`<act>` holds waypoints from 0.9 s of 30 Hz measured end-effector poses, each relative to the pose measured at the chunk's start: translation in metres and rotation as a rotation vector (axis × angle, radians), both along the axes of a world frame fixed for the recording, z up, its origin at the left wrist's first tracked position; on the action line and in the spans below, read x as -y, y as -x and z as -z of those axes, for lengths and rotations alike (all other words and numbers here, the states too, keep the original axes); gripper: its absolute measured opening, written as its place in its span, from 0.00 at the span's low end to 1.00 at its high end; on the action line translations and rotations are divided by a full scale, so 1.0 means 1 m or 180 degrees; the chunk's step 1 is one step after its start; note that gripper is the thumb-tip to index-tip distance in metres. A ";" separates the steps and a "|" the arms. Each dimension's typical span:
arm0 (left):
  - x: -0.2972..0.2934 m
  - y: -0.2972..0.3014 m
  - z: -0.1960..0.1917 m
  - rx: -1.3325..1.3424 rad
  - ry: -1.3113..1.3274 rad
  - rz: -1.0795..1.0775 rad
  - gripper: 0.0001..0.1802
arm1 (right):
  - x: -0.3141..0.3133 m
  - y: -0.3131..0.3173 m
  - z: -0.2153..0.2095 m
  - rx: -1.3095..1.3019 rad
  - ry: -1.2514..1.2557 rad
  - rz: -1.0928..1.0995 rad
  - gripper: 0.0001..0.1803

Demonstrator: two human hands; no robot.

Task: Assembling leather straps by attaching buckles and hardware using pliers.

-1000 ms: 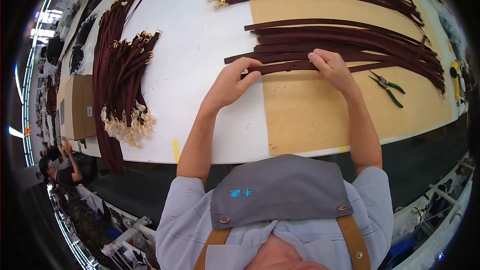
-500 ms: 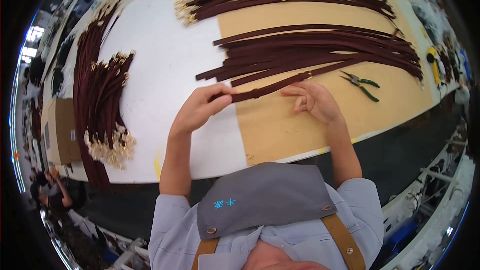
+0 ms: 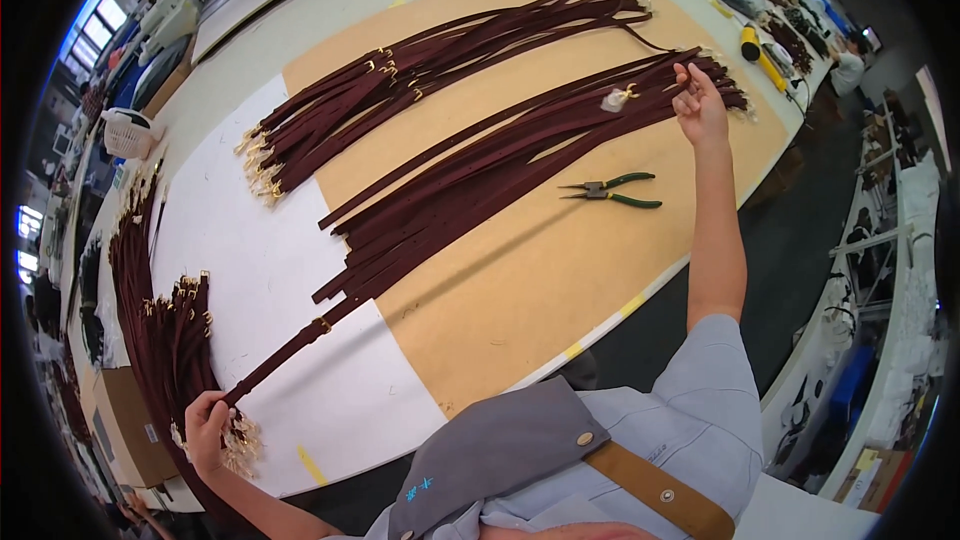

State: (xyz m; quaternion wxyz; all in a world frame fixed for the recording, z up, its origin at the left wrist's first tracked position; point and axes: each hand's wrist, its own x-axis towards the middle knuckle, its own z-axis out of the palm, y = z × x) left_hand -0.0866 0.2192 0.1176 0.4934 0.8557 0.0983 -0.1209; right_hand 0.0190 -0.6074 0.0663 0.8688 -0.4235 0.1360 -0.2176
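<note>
A dark burgundy strap (image 3: 275, 360) with a small gold buckle near its left end runs in a straight line across the table. My left hand (image 3: 205, 432) grips that end at the lower left, beside the bundle of straps there. Far to the right, my right hand (image 3: 702, 112) has curled, pinched fingers at the strap's other end; the exact grip is partly hidden. A gold clasp in clear wrap (image 3: 618, 98) shows left of these fingers, over the loose straps. Along the table lies the strap's shadow. Below the middle pile (image 3: 490, 170) rest green-handled pliers (image 3: 612, 190).
A second bundle of buckled straps (image 3: 400, 70) lies farther back. More straps (image 3: 135, 270) with wrapped gold ends hang over the left side, near a cardboard box (image 3: 130, 425). A white basket (image 3: 128, 135) stands far left. At the right edge is a yellow-and-black tool (image 3: 762, 55).
My hands have moved far apart, left hand toward the lower left and right hand toward the far right, drawing the strap out long. The view has turned.
</note>
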 end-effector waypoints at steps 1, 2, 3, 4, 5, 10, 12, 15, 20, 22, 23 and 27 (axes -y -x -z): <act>-0.002 -0.002 0.002 0.0011 0.0003 0.0023 0.05 | 0.007 -0.001 -0.002 0.0060 -0.0002 -0.0156 0.13; -0.003 -0.006 0.005 0.0026 0.0075 0.0006 0.05 | 0.013 -0.005 -0.004 0.0075 0.0000 -0.0131 0.13; -0.001 -0.010 0.007 0.0035 0.0149 -0.0020 0.05 | 0.017 -0.010 -0.007 0.0098 0.0164 -0.0190 0.13; 0.003 -0.018 0.010 0.0050 0.0151 -0.0002 0.05 | 0.021 -0.015 -0.011 0.0126 0.0328 -0.0248 0.12; 0.010 -0.026 0.011 0.0101 0.0100 0.0107 0.05 | 0.025 -0.023 -0.017 0.0140 0.0326 -0.0243 0.12; 0.089 -0.138 0.011 0.0846 -0.0128 0.0377 0.11 | 0.078 -0.076 -0.095 -0.0364 0.2346 0.0815 0.20; 0.150 -0.193 0.020 0.1022 -0.0029 0.0730 0.13 | 0.107 -0.094 -0.094 -0.1500 0.3400 0.1249 0.26; 0.180 -0.255 0.088 0.1228 -0.0564 0.1143 0.12 | 0.056 -0.105 -0.045 -0.1596 0.3729 0.0608 0.29; 0.207 -0.276 0.143 0.1798 -0.1021 0.0862 0.11 | -0.027 -0.062 0.034 -0.1774 0.5149 -0.0445 0.26; 0.216 -0.280 0.139 0.1926 -0.1290 0.0846 0.10 | -0.041 -0.059 0.046 -0.1728 0.5273 -0.0555 0.25; 0.220 -0.282 0.138 0.2263 -0.1500 0.0867 0.10 | -0.039 -0.062 0.051 -0.1578 0.5456 -0.0404 0.24; 0.223 -0.261 0.124 0.2440 -0.1267 0.0786 0.09 | -0.048 -0.084 0.055 -0.1057 0.5730 -0.0305 0.20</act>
